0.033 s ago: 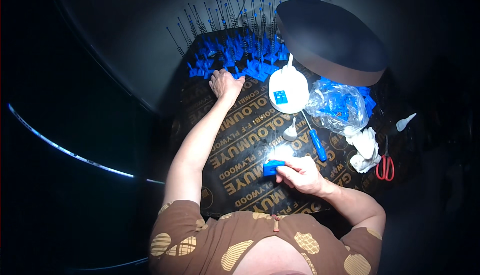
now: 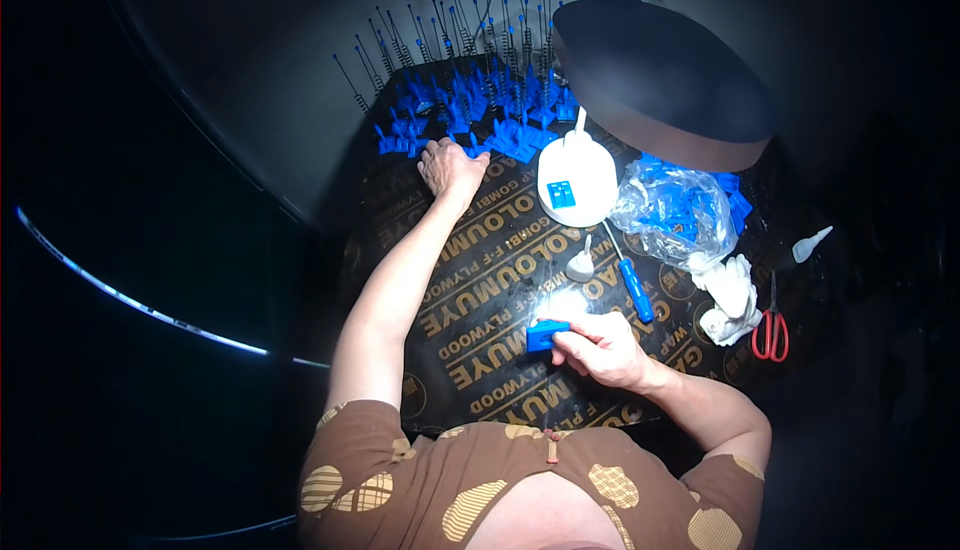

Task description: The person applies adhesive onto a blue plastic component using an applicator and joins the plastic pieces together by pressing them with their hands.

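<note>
My right hand (image 2: 605, 350) pinches a small blue plastic block (image 2: 543, 337) between thumb and fingers, low over the near part of the table. My left hand (image 2: 452, 170) reaches to the far left, at the front of a crowd of blue plastic parts (image 2: 515, 140). Its fingers curl around a blue plastic part at the near edge of that crowd; the fingertips are partly hidden. Thin black rods with springs (image 2: 465, 35) and small blue tips rise from the crowd. A small white nozzle bottle (image 2: 580, 267) stands just beyond my right hand.
A white lamp base (image 2: 590, 205) carries a blue piece; a large dark lampshade (image 2: 665, 85) overhangs the far right. Nearby are a blue-handled screwdriver (image 2: 635, 290), a clear bag of blue parts (image 2: 675, 215), a crumpled white cloth (image 2: 730, 300), red-handled scissors (image 2: 770, 335) and another white nozzle bottle (image 2: 812, 244).
</note>
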The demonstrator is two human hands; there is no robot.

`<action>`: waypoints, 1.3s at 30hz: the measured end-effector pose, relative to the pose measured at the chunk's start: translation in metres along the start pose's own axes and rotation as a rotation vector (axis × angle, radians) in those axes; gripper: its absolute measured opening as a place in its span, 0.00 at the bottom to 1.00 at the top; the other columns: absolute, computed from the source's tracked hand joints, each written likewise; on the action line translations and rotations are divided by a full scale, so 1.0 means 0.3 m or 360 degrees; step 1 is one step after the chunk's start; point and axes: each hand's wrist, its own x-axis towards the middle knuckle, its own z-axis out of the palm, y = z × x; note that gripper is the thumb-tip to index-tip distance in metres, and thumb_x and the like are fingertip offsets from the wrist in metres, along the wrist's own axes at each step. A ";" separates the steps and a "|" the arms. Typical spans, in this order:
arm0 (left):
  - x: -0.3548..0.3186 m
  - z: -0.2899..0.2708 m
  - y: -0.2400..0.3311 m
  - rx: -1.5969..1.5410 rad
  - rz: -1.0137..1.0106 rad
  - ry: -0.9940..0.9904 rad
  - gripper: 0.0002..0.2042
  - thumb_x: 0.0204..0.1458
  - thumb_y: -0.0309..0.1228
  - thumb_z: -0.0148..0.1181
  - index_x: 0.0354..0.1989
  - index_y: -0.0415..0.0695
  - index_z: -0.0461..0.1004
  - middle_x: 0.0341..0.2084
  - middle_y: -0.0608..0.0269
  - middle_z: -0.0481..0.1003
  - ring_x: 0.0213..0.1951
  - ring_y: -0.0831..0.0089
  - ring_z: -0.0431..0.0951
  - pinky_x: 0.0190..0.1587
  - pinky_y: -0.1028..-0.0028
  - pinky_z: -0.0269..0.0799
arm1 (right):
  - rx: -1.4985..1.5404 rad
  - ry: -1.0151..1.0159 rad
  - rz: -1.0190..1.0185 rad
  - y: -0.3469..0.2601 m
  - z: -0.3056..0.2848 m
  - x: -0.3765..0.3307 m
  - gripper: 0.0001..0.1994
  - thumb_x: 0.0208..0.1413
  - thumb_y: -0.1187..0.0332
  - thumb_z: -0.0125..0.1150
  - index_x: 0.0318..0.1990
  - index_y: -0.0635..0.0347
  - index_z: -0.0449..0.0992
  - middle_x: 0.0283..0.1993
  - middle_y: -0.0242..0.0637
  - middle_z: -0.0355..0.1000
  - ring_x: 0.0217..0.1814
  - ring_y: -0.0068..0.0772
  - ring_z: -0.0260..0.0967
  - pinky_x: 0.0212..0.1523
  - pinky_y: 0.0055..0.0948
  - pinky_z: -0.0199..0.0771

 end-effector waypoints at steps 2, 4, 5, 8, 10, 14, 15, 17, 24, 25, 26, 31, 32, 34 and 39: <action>0.003 -0.001 -0.010 0.0043 -0.0014 0.0011 0.30 0.38 0.48 0.69 0.43 0.36 0.72 0.46 0.49 0.69 0.52 0.57 0.68 0.55 0.61 0.63 | 0.0007 -0.0009 -0.0004 0.002 -0.002 0.000 0.13 0.59 0.73 0.51 0.49 0.61 0.75 0.22 0.26 0.71 0.16 0.13 0.60 0.17 0.15 0.60; 0.008 -0.003 -0.026 0.0054 -0.0021 0.0015 0.30 0.38 0.49 0.69 0.43 0.37 0.72 0.46 0.49 0.69 0.52 0.57 0.69 0.55 0.61 0.63 | 0.0013 -0.0018 -0.0010 0.002 0.000 -0.001 0.12 0.59 0.73 0.51 0.49 0.61 0.75 0.22 0.26 0.71 0.16 0.13 0.60 0.17 0.15 0.60; 0.010 -0.002 -0.033 0.0062 -0.0026 0.0016 0.30 0.38 0.49 0.69 0.43 0.37 0.72 0.46 0.50 0.69 0.51 0.57 0.69 0.55 0.61 0.63 | 0.0028 -0.0009 0.0003 0.002 0.002 -0.003 0.12 0.59 0.72 0.51 0.49 0.61 0.75 0.22 0.26 0.71 0.16 0.13 0.60 0.17 0.15 0.60; 0.000 -0.021 -0.024 0.0064 -0.0037 0.0011 0.30 0.38 0.49 0.69 0.43 0.37 0.71 0.45 0.50 0.70 0.51 0.57 0.69 0.55 0.61 0.63 | 0.0022 0.0006 0.0013 0.001 0.003 -0.005 0.12 0.59 0.72 0.51 0.49 0.61 0.75 0.22 0.27 0.71 0.16 0.13 0.60 0.17 0.15 0.60; 0.001 -0.019 -0.027 0.0075 -0.0046 0.0018 0.30 0.38 0.49 0.69 0.43 0.37 0.71 0.45 0.50 0.70 0.51 0.57 0.69 0.55 0.61 0.63 | -0.0005 0.0006 0.0004 -0.003 0.003 -0.004 0.12 0.59 0.72 0.51 0.49 0.61 0.75 0.22 0.27 0.71 0.16 0.13 0.60 0.17 0.15 0.60; 0.001 -0.017 -0.028 0.0103 -0.0060 0.0016 0.30 0.38 0.50 0.69 0.43 0.37 0.71 0.45 0.51 0.70 0.51 0.57 0.69 0.54 0.61 0.63 | -0.0016 -0.0013 0.0011 -0.003 0.003 -0.003 0.12 0.59 0.72 0.51 0.49 0.62 0.75 0.22 0.27 0.71 0.16 0.13 0.60 0.17 0.15 0.60; 0.001 -0.016 -0.030 0.0102 -0.0061 0.0019 0.30 0.38 0.50 0.69 0.43 0.37 0.71 0.45 0.51 0.70 0.51 0.57 0.69 0.54 0.61 0.63 | -0.0034 -0.0018 -0.0004 -0.002 0.002 -0.003 0.12 0.59 0.72 0.51 0.49 0.62 0.75 0.22 0.27 0.71 0.17 0.13 0.60 0.17 0.15 0.60; 0.000 -0.017 -0.037 0.0094 -0.0034 0.0017 0.31 0.38 0.50 0.69 0.44 0.37 0.71 0.45 0.50 0.70 0.51 0.57 0.69 0.54 0.60 0.63 | 0.0000 -0.0028 0.0004 -0.004 0.004 -0.002 0.12 0.59 0.73 0.51 0.49 0.62 0.75 0.22 0.27 0.71 0.17 0.13 0.60 0.17 0.15 0.60; -0.062 -0.100 -0.074 -0.0023 -0.0003 0.0103 0.34 0.39 0.52 0.68 0.45 0.34 0.68 0.44 0.46 0.69 0.50 0.52 0.69 0.54 0.57 0.63 | 0.0086 0.0004 0.0003 0.009 0.010 -0.014 0.13 0.59 0.72 0.51 0.51 0.62 0.74 0.22 0.27 0.71 0.17 0.12 0.59 0.17 0.15 0.59; -0.078 -0.114 -0.098 -0.0095 0.0030 0.0126 0.34 0.39 0.52 0.67 0.46 0.34 0.68 0.44 0.45 0.69 0.50 0.51 0.69 0.54 0.56 0.62 | 0.0088 0.0002 0.0002 0.010 0.010 -0.014 0.13 0.59 0.72 0.51 0.51 0.62 0.74 0.22 0.27 0.71 0.17 0.12 0.59 0.17 0.15 0.59; -0.100 -0.127 -0.119 -0.0167 0.0063 0.0149 0.34 0.40 0.51 0.66 0.46 0.33 0.68 0.44 0.44 0.69 0.49 0.50 0.69 0.54 0.56 0.62 | 0.0089 -0.0017 -0.0005 0.011 0.009 -0.013 0.13 0.60 0.72 0.51 0.51 0.62 0.73 0.22 0.27 0.71 0.17 0.12 0.58 0.17 0.15 0.58; -0.264 -0.235 -0.174 -0.0737 0.0460 0.0025 0.12 0.49 0.33 0.60 0.36 0.36 0.73 0.34 0.50 0.70 0.38 0.58 0.74 0.41 0.66 0.70 | 0.0203 -0.0038 0.0150 0.006 0.005 -0.014 0.13 0.60 0.71 0.50 0.51 0.59 0.73 0.24 0.27 0.71 0.17 0.10 0.58 0.18 0.14 0.58; -0.307 -0.272 -0.152 -0.0842 0.0538 -0.0078 0.09 0.50 0.31 0.59 0.32 0.36 0.75 0.30 0.53 0.72 0.30 0.66 0.75 0.35 0.70 0.71 | 0.0229 -0.0008 0.0214 0.011 0.003 -0.011 0.13 0.61 0.70 0.50 0.51 0.60 0.74 0.24 0.28 0.72 0.17 0.11 0.58 0.17 0.14 0.58; -0.381 -0.309 -0.127 -0.1248 0.0470 -0.0408 0.08 0.52 0.30 0.57 0.32 0.37 0.76 0.26 0.57 0.74 0.25 0.74 0.73 0.31 0.75 0.70 | 0.0301 0.0034 0.0247 0.014 0.001 -0.006 0.13 0.61 0.69 0.49 0.50 0.61 0.74 0.24 0.28 0.72 0.16 0.11 0.58 0.17 0.14 0.58; -0.511 -0.397 -0.040 -0.1830 0.0371 -0.1110 0.14 0.61 0.33 0.47 0.37 0.34 0.75 0.25 0.61 0.76 0.25 0.82 0.71 0.30 0.82 0.67 | 0.0479 0.0180 0.0144 0.011 -0.002 0.006 0.14 0.61 0.70 0.49 0.51 0.63 0.72 0.23 0.27 0.71 0.15 0.10 0.56 0.15 0.12 0.53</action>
